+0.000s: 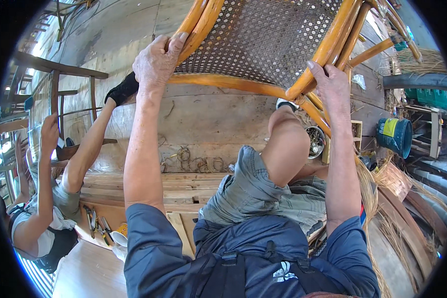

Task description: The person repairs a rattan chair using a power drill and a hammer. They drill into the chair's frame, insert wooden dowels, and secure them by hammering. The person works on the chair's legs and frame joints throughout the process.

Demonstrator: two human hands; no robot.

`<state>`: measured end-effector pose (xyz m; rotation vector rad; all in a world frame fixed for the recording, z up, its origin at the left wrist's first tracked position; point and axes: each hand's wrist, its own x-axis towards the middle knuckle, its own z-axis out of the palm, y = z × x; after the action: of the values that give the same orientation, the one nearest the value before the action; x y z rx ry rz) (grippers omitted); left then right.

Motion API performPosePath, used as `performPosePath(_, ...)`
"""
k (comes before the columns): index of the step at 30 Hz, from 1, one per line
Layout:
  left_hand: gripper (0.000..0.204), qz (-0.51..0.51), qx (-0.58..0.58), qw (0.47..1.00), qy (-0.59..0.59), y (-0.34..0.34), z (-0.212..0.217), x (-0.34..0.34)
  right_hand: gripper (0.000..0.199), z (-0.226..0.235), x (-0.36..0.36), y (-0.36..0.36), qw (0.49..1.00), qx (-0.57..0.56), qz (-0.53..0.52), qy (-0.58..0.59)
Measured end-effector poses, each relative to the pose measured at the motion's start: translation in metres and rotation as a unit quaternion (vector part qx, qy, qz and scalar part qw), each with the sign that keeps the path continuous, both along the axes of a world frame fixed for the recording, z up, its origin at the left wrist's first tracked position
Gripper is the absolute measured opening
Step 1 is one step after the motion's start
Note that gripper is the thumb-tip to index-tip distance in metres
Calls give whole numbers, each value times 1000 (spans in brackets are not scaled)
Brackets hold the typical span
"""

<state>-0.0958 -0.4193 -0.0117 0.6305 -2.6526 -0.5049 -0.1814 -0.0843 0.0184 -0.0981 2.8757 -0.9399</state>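
Observation:
A chair of glossy orange-brown cane poles (pixel 228 82) with a dark woven mesh panel (pixel 273 39) is held up in front of me. My left hand (pixel 158 60) is closed around the curved pole at the panel's left side. On the right, my right hand (pixel 331 89) grips the bundled poles near the frame's corner, its thumb lying along the upper pole. Part of the chair runs out of the top of the view. One pole slants down beside my bent knee (pixel 288 141).
At the left another person (pixel 39 223) sits near a dark wooden chair frame (pixel 74 74). Hand tools (pixel 97 224) lie on the bench between us. To the right are a dark blue bucket (pixel 395 136), a bowl of small parts (pixel 315 141) and loose cane strands (pixel 367 198).

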Motion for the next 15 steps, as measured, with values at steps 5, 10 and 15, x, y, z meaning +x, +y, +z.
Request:
performPosePath(5, 64, -10, 15, 1000, 19, 0, 1, 0, 53, -6, -3, 2, 999, 15, 9, 35)
performPosePath(10, 64, -11, 7, 1000, 12, -1, 1, 0, 52, 0, -3, 5, 999, -23, 20, -18)
performPosePath(15, 65, 1, 2, 1000, -4, 0, 1, -1, 53, 5, 3, -1, 1000, 0, 12, 12)
